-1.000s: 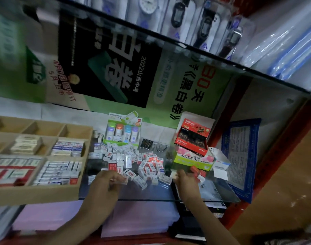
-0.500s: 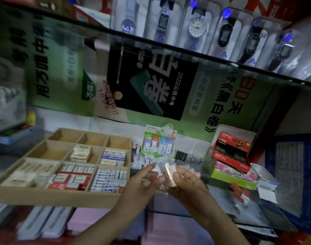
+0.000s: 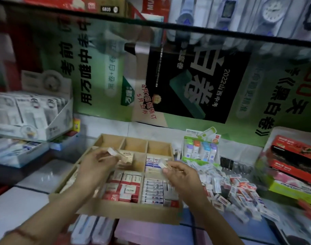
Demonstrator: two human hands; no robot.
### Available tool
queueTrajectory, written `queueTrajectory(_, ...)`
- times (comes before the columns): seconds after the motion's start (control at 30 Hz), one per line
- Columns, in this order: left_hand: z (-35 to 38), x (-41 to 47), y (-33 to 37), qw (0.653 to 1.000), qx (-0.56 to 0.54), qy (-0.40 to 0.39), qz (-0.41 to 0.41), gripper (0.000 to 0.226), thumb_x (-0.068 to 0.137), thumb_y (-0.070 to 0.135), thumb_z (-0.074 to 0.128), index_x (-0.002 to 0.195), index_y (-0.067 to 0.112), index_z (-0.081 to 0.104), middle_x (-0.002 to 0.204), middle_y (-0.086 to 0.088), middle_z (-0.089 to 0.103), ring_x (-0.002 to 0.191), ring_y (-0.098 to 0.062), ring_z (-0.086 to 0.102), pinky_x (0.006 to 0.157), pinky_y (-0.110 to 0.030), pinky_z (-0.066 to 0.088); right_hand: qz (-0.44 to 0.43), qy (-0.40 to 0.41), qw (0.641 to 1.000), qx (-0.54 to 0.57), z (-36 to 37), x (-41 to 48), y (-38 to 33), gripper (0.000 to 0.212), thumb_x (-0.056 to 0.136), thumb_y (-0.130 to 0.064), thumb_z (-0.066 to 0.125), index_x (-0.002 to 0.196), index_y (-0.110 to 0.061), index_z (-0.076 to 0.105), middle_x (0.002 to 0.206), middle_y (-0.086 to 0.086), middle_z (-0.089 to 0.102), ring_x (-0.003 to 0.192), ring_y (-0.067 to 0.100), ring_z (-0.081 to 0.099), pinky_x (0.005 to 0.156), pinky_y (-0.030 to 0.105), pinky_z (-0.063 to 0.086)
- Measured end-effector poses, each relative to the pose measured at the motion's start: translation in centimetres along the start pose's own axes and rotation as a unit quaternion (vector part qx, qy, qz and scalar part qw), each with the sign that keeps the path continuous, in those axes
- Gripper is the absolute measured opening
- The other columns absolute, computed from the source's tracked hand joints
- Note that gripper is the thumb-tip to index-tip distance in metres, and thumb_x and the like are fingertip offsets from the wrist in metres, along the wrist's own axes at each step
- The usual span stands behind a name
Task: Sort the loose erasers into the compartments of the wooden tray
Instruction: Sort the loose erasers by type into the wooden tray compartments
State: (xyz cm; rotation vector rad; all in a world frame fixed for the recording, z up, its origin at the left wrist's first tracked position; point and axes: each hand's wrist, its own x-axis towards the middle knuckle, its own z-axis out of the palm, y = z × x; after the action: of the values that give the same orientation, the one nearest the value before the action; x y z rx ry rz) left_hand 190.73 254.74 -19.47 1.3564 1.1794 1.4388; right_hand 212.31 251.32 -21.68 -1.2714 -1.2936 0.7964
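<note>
Head view: left hand (image 3: 96, 163) and right hand (image 3: 184, 177) each pinched an eraser (image 3: 111, 151) above the tray (image 3: 126, 212); a slip might misfile one beneath.

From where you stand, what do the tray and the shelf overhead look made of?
The tray looks like bare pale wood, perhaps plywood: matte tan walls and thin dividers, no shine. The shelf seems to be clear glass with a dark edge: the watches resting on it show through from below, and it carries faint reflections.
</note>
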Motion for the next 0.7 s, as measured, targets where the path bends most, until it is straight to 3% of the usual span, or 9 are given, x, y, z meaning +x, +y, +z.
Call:
queueTrajectory(0.07, -1.1, 2.4, -1.1, 0.997, -0.003, 0.076, -0.02, 0.013, 0.08, -0.001, 0.066, 0.09, 0.006, 0.066, 0.082, -0.003, 0.066, 0.077, -0.016, 0.059, 0.061, -0.009, 0.046, -0.022, -0.022, 0.996, -0.078, 2.0, 1.4, 0.0, 0.027, 0.079, -0.026, 0.071, 0.102, -0.013, 0.065, 0.097, -0.005, 0.067, 0.089, 0.006, 0.063, 0.081, 0.021, 0.051)
queueTrajectory(0.1, -1.3, 3.3, -1.7, 0.994, -0.01, 0.104, -0.029, 0.014, 0.081, -0.001, 0.066, 0.093, 0.005, 0.064, 0.079, -0.002, 0.064, 0.075, -0.016, 0.057, 0.056, -0.006, 0.044, -0.024, -0.037, 0.993, -0.108, 3.0, 2.2, 0.0, 0.026, 0.082, -0.023, 0.069, 0.106, -0.013, 0.064, 0.096, -0.009, 0.064, 0.087, 0.0, 0.061, 0.079, 0.016, 0.049)
queueTrajectory(0.2, -1.5, 4.6, -3.8, 0.988, -0.015, 0.143, -0.054, 0.013, 0.08, 0.005, 0.068, 0.093, 0.008, 0.065, 0.076, 0.003, 0.063, 0.073, -0.014, 0.058, 0.06, -0.017, 0.042, -0.021, -0.068, 0.982, -0.176, 6.3, 4.8, -0.1, 0.025, 0.088, -0.015, 0.062, 0.113, -0.013, 0.061, 0.093, -0.008, 0.06, 0.075, 0.003, 0.058, 0.064, 0.012, 0.046)
queueTrajectory(0.3, -1.4, 4.4, -5.2, 0.986, -0.033, 0.156, -0.045, 0.014, 0.079, 0.005, 0.069, 0.087, 0.015, 0.062, 0.073, 0.005, 0.064, 0.071, -0.01, 0.06, 0.063, -0.02, 0.043, -0.051, -0.077, 0.952, -0.292, 9.0, 7.1, 0.6, 0.029, 0.088, -0.013, 0.062, 0.117, -0.009, 0.062, 0.104, 0.006, 0.06, 0.075, 0.01, 0.055, 0.069, 0.015, 0.042)
queueTrajectory(0.4, -1.5, 4.4, -5.3, 0.986, -0.04, 0.156, -0.028, 0.016, 0.08, 0.003, 0.067, 0.083, 0.017, 0.06, 0.07, 0.004, 0.062, 0.068, -0.01, 0.058, 0.064, -0.018, 0.043, -0.076, -0.07, 0.931, -0.35, 10.6, 8.3, 1.7, 0.029, 0.086, -0.013, 0.065, 0.114, -0.008, 0.064, 0.113, 0.01, 0.054, 0.069, 0.005, 0.051, 0.068, 0.003, 0.04)
queueTrajectory(0.53, -1.5, 4.4, -5.2, 0.992, -0.043, 0.114, -0.034, 0.018, 0.08, 0.004, 0.067, 0.085, 0.02, 0.062, 0.079, 0.003, 0.066, 0.077, -0.009, 0.062, 0.072, -0.023, 0.049, -0.059, -0.043, 0.922, -0.381, 11.5, 8.7, 2.2, 0.026, 0.079, -0.019, 0.073, 0.103, -0.013, 0.065, 0.104, 0.004, 0.06, 0.083, 0.014, 0.058, 0.08, 0.028, 0.05)
queueTrajectory(0.63, -1.6, 4.4, -5.5, 0.993, -0.06, 0.095, -0.034, 0.03, 0.082, 0.001, 0.064, 0.105, 0.019, 0.059, 0.09, 0.003, 0.066, 0.085, -0.006, 0.062, 0.079, -0.021, 0.05, -0.063, -0.038, 0.921, -0.384, 11.6, 8.6, 2.1, 0.026, 0.078, -0.02, 0.074, 0.102, -0.014, 0.066, 0.105, 0.001, 0.057, 0.085, 0.012, 0.056, 0.081, 0.026, 0.049)
queueTrajectory(0.7, -1.7, 4.5, -5.5, 0.994, -0.063, 0.086, -0.027, 0.034, 0.083, -0.002, 0.062, 0.108, 0.02, 0.056, 0.091, 0.004, 0.065, 0.083, -0.001, 0.061, 0.069, -0.009, 0.049, -0.073, -0.042, 0.92, -0.384, 11.5, 8.4, 1.9, 0.029, 0.08, -0.02, 0.072, 0.107, -0.014, 0.065, 0.109, 0.0, 0.049, 0.083, 0.008, 0.053, 0.085, 0.022, 0.046)
